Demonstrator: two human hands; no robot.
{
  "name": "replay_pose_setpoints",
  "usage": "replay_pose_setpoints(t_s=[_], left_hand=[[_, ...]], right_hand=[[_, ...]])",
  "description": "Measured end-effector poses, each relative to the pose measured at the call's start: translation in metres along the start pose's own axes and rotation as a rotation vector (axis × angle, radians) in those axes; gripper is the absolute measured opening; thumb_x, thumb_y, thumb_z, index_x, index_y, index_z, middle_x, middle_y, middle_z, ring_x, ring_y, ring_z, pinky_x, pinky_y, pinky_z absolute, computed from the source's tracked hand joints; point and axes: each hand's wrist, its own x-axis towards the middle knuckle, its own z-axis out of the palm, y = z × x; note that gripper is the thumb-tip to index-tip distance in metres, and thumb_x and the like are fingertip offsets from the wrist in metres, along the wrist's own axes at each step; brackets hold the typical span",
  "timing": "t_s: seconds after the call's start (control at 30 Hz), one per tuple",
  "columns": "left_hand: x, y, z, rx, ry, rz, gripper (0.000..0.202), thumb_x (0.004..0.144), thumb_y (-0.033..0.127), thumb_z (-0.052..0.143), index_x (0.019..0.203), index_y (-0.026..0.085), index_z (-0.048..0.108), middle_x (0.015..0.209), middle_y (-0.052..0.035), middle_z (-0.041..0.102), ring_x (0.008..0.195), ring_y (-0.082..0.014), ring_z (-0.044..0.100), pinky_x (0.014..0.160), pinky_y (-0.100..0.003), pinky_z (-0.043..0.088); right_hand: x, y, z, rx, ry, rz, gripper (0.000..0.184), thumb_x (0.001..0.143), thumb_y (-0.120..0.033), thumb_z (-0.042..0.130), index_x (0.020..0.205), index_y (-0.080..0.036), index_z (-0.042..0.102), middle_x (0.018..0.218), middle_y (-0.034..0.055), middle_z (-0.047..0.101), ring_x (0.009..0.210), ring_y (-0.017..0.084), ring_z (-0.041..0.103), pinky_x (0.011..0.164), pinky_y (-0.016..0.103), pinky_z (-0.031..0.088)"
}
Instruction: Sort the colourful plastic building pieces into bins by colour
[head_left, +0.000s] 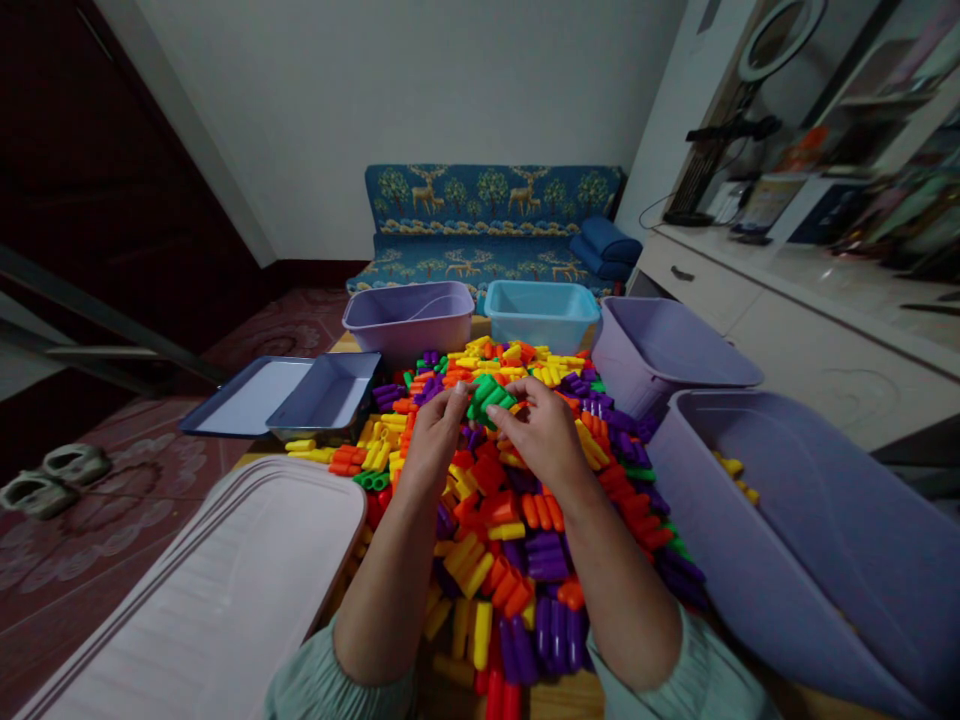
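Between my two hands is a cluster of green plastic tube pieces (pixel 489 400), held above a large pile of similar tubes (pixel 487 475) in yellow, orange, red, purple and green. My left hand (pixel 441 428) grips the cluster's left side with thumb and fingertips. On the other side, my right hand (pixel 546 425) pinches it between thumb and fingers. The tubes are joined side by side; exactly how they fit together is too small to make out. Under my forearms, many tubes lie in short side-by-side rows.
Around the pile stand a purple bin (pixel 409 325), a light blue bin (pixel 541 312), another purple bin (pixel 667 350) and a large purple bin (pixel 795 520) holding a few yellow tubes. At left are a blue-grey tray (pixel 326 392) and stacked pale lids (pixel 225 590). A patterned sofa (pixel 487 215) is behind.
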Motion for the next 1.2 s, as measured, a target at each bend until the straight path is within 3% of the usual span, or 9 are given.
replay_pose_setpoints(t_s=[0.17, 0.33, 0.43, 0.57, 0.7, 0.83, 1.0, 1.2], left_hand=[[0.005, -0.002, -0.003, -0.139, 0.038, -0.137, 0.055, 0.08, 0.062, 0.057, 0.107, 0.016, 0.068, 0.082, -0.0048, 0.067, 0.061, -0.0112, 0.056, 0.046, -0.018, 0.037], [0.005, 0.003, -0.003, -0.562, -0.139, -0.294, 0.048, 0.089, 0.056, 0.047, 0.105, 0.014, 0.065, 0.08, -0.0063, 0.068, 0.058, -0.012, 0.056, 0.057, -0.024, 0.048], [0.001, 0.008, -0.001, -0.703, -0.202, -0.384, 0.045, 0.093, 0.051, 0.042, 0.098, 0.014, 0.066, 0.072, -0.0051, 0.065, 0.054, -0.0111, 0.053, 0.056, -0.024, 0.048], [-0.004, 0.013, 0.006, -0.708, -0.216, -0.452, 0.036, 0.093, 0.042, 0.047, 0.094, 0.014, 0.068, 0.075, -0.0055, 0.066, 0.058, -0.0115, 0.057, 0.058, -0.022, 0.048], [-0.006, 0.016, 0.013, -0.682, -0.173, -0.481, 0.024, 0.092, 0.03, 0.051, 0.096, 0.014, 0.068, 0.084, -0.0064, 0.069, 0.073, -0.014, 0.065, 0.065, -0.023, 0.053], [-0.004, 0.016, 0.013, -0.697, -0.147, -0.483, 0.024, 0.092, 0.026, 0.049, 0.099, 0.012, 0.067, 0.088, -0.0083, 0.072, 0.081, -0.0167, 0.068, 0.073, -0.027, 0.056], [0.001, 0.014, 0.009, -0.761, -0.017, -0.481, 0.02, 0.091, 0.02, 0.049, 0.091, 0.011, 0.067, 0.087, -0.0086, 0.072, 0.084, -0.0186, 0.069, 0.081, -0.034, 0.057], [0.005, 0.005, 0.008, -0.774, 0.082, -0.411, 0.013, 0.086, 0.013, 0.054, 0.085, 0.01, 0.066, 0.085, -0.0078, 0.072, 0.083, -0.0167, 0.068, 0.08, -0.032, 0.056]], right_hand=[[-0.003, -0.015, -0.001, 0.291, -0.081, 0.092, 0.027, 0.072, -0.034, 0.068, 0.091, -0.019, 0.058, 0.08, 0.0003, 0.066, 0.055, 0.013, 0.062, 0.053, 0.025, 0.052], [-0.006, -0.024, 0.003, 0.527, -0.156, 0.139, 0.028, 0.07, -0.034, 0.07, 0.089, -0.019, 0.056, 0.079, -0.001, 0.066, 0.058, 0.014, 0.066, 0.058, 0.027, 0.057], [-0.005, -0.018, 0.007, 0.451, -0.135, 0.12, 0.024, 0.07, -0.03, 0.068, 0.089, -0.02, 0.056, 0.077, -0.0013, 0.065, 0.059, 0.015, 0.066, 0.059, 0.028, 0.057], [-0.004, -0.004, 0.01, 0.236, -0.085, 0.086, 0.019, 0.073, -0.027, 0.065, 0.09, -0.021, 0.059, 0.075, -0.0003, 0.066, 0.062, 0.017, 0.066, 0.059, 0.029, 0.055], [-0.002, 0.003, 0.009, 0.008, -0.015, -0.031, 0.016, 0.072, -0.024, 0.064, 0.088, -0.021, 0.063, 0.093, 0.0045, 0.068, 0.085, 0.02, 0.066, 0.073, 0.032, 0.055], [0.0, 0.004, 0.006, -0.028, 0.079, -0.098, 0.016, 0.072, -0.024, 0.066, 0.087, -0.019, 0.063, 0.106, 0.009, 0.065, 0.095, 0.022, 0.064, 0.079, 0.033, 0.054], [0.005, 0.007, -0.005, 0.023, 0.162, 0.011, 0.021, 0.074, -0.03, 0.064, 0.093, -0.019, 0.06, 0.094, 0.0071, 0.069, 0.08, 0.021, 0.067, 0.069, 0.031, 0.054], [0.007, 0.013, -0.007, 0.069, 0.078, 0.131, 0.023, 0.076, -0.029, 0.06, 0.095, -0.019, 0.054, 0.082, 0.0018, 0.068, 0.056, 0.015, 0.066, 0.057, 0.027, 0.052]])
